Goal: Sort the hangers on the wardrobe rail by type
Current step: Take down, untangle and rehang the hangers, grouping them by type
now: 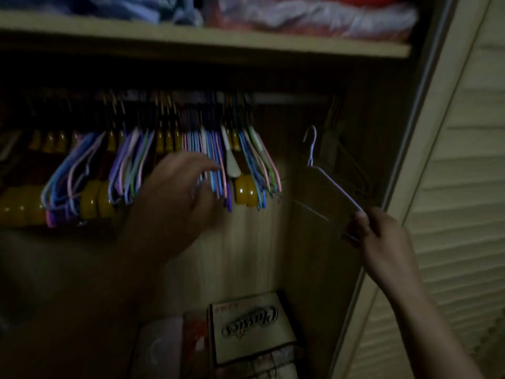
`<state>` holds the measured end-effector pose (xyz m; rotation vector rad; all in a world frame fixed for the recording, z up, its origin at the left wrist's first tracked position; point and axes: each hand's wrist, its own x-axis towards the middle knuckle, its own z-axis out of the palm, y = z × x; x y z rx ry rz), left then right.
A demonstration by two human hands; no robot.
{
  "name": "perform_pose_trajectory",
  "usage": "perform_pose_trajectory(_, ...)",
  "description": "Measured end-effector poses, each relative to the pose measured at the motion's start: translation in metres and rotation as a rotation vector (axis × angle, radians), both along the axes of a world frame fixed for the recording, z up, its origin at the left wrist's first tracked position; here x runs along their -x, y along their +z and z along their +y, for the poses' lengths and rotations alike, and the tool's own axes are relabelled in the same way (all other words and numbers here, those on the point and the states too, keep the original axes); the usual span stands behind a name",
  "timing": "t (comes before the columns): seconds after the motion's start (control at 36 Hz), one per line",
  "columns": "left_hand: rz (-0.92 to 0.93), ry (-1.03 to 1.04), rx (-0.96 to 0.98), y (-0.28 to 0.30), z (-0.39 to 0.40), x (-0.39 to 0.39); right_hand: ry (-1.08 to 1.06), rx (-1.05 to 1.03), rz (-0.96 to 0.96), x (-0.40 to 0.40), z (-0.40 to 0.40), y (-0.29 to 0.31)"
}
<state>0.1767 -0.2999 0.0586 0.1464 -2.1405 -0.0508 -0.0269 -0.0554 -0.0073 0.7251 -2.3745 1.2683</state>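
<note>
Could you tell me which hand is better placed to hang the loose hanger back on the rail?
The right hand: it already pinches the purple wire hanger, hook up, just below the bare rail end. The left hand is busy among the hung hangers.

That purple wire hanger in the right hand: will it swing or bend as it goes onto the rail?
Probably light: the right hand pinches the purple wire hanger by one corner only. Held so far from its hook, it would likely swing or twist. Its thin wire suggests some flex, so the open rail stretch suits it.
</note>
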Motion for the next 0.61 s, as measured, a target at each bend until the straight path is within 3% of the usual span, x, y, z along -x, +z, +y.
perform_pose_trajectory(0.14,0.011,0.201,0.091,0.050,-0.022,0.021,-0.053,0.000,0.138,0.021,-0.016,0.022)
perform_pose_trajectory(0.39,-0.058,0.532,0.283,0.092,-0.037,0.044,-0.056,0.032,0.104,0.054,-0.062,0.051)
perform_pose_trajectory(0.61,0.022,0.613,0.308,0.110,-0.053,0.040,-0.069,-0.101,0.067,0.080,-0.081,0.053)
